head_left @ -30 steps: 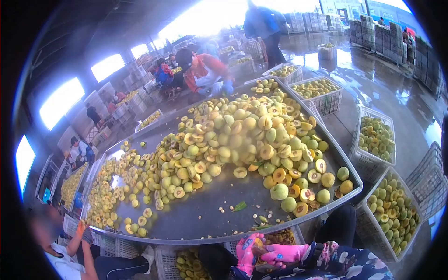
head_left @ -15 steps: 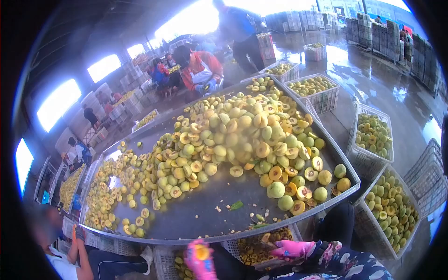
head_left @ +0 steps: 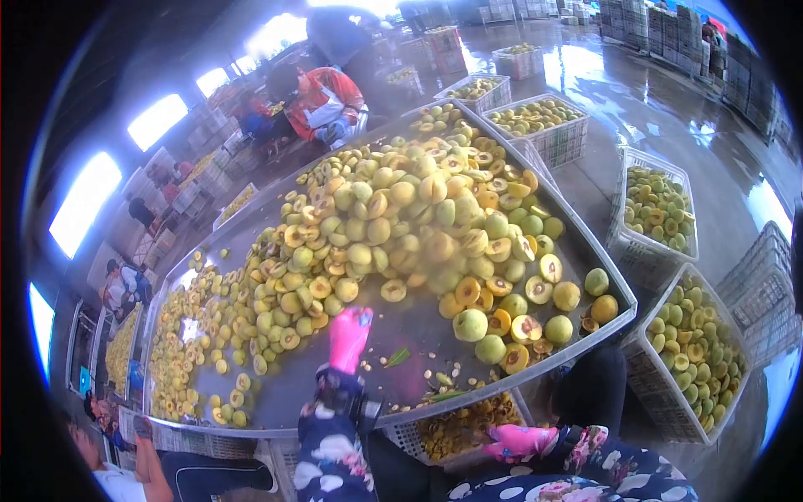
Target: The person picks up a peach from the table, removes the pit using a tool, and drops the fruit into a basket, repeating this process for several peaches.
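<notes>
My left hand [head_left: 350,336], in a pink glove, reaches over the metal tray [head_left: 284,420], fingers stretched toward the front of the heap of yellow-green, plum-like fruit [head_left: 368,226]. No fruit shows in it. Many pieces are halved, with orange-brown hollows. Low on the right, my right hand [head_left: 520,442], also pink-gloved, has its fingers closed beside a crate of brown-yellow scraps [head_left: 464,428] under the tray's near edge. What it grips, if anything, I cannot tell. A green leaf [head_left: 397,357] and small pale pits lie on the tray right of my left hand.
Crates of fruit stand along the right, the nearest one [head_left: 698,360] beside my knee. An empty-looking crate [head_left: 759,289] leans behind it. Across the tray sits a person in orange [head_left: 326,105]; another person [head_left: 138,468] sits at lower left. Wet floor [head_left: 636,100] lies beyond.
My left hand has moved from below the tray's near edge, where it held an orange-fleshed fruit half, up and forward over the tray. My right hand stays low. The view has shifted slightly.
</notes>
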Tool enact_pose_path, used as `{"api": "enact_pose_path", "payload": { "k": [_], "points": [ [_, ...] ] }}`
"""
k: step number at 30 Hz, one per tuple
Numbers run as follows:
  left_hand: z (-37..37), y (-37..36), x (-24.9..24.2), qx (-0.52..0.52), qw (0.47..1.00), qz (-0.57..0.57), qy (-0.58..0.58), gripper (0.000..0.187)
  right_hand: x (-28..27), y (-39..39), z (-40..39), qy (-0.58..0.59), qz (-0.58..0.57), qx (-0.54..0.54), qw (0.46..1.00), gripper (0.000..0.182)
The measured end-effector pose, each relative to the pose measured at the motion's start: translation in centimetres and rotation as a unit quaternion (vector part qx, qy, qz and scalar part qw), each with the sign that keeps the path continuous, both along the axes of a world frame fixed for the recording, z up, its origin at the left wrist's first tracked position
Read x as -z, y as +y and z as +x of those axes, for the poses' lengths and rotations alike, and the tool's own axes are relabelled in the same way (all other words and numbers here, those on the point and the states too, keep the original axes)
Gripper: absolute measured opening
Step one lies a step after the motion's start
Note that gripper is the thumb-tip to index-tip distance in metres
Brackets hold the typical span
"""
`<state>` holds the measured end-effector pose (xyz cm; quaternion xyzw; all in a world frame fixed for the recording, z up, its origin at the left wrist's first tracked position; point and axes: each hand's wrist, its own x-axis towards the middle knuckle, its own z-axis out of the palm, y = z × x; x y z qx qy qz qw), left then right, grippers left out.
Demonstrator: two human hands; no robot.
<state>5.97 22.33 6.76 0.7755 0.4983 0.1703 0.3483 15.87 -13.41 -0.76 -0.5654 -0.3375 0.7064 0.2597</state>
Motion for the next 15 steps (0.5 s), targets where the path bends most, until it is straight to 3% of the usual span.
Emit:
{"api": "enact_pose_path", "payload": {
  "k": [2, 3, 5, 6, 8, 11, 13, 15],
  "points": [
    [5.1, 2.1, 1.7, -0.019, 0.998, 0.062, -0.027, 0.042, 0.1, 0.2, 0.7, -0.007, -0.011, 0.003, 1.000, 0.024],
    [6.8, 5.9, 6.7, -0.034, 0.996, 0.079, -0.012, 0.043, 0.3, 0.3, 1.1, -0.005, -0.025, 0.010, 1.000, 0.026],
    [8.8, 8.4, 11.3, -0.032, 0.996, 0.059, 0.050, 0.046, 0.2, 0.4, 1.6, 0.004, -0.036, 0.029, 0.999, 0.028],
    [9.8, 6.2, 8.9, -0.038, 0.997, -0.049, 0.037, 0.045, 0.3, 0.5, 1.8, 0.008, -0.043, 0.039, 0.998, 0.028],
    [10.5, 4.6, 9.0, -0.041, 0.999, -0.012, -0.029, 0.042, 1.0, 0.7, 2.1, -0.017, -0.026, 0.010, 0.999, 0.029],
    [8.9, 1.4, 6.3, -0.068, 0.992, -0.087, -0.067, 0.044, 0.6, 0.6, 1.7, -0.012, -0.015, -0.019, 1.000, 0.028],
    [6.1, 0.0, 5.3, -0.047, 0.950, -0.240, -0.196, 0.043, -0.4, 0.9, 1.7, -0.015, -0.012, -0.037, 0.999, 0.027],
    [3.2, -1.9, 4.5, -0.030, 0.870, -0.375, -0.319, 0.040, -1.2, 0.5, 1.8, 0.103, 0.017, 0.039, 0.994, 0.027]
  ]
}}
